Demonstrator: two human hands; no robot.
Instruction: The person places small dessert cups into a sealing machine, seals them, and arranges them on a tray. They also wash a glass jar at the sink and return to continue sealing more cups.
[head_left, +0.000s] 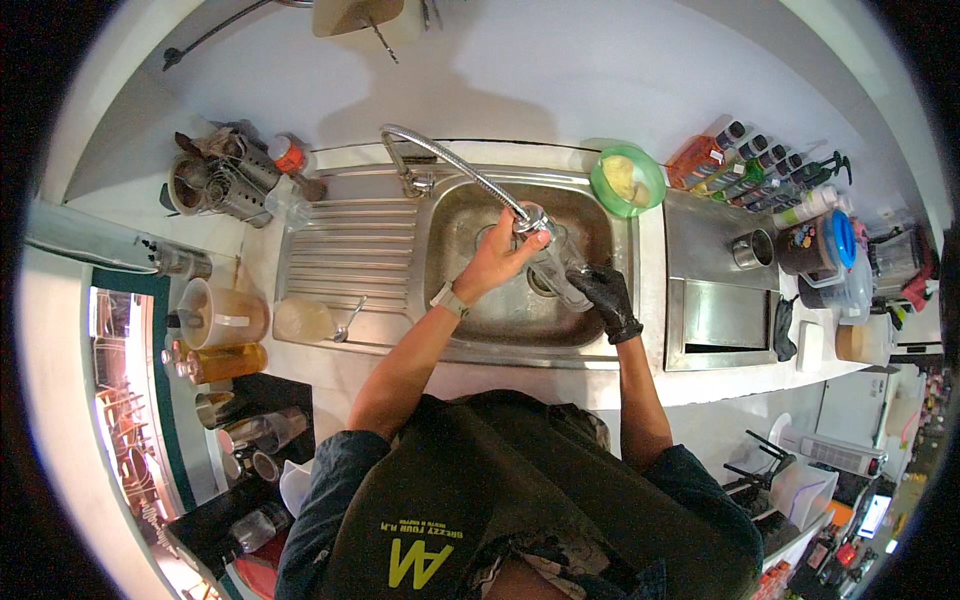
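Note:
My bare left hand (499, 255), with a watch strap at the wrist, grips the metal spray head (532, 219) of a flexible hose tap (457, 161). My right hand (606, 296) wears a black glove and holds the lower end of a clear, wet vessel (559, 274), perhaps a glass or bottle. The vessel is tilted, its upper end close under the spray head. Both hands are over the stainless steel sink (480, 330). The sink drain (538, 283) shows partly behind the vessel. My left fingers are partly hidden by the spray head.
A green bowl (651, 196) with a yellow sponge (619, 176) stands at the sink's back right corner. On the left are a ribbed drainboard (352, 247), a spoon (352, 319) and a large plastic jug (225, 315). Several bottles (750, 165) and a metal cup (752, 249) stand right.

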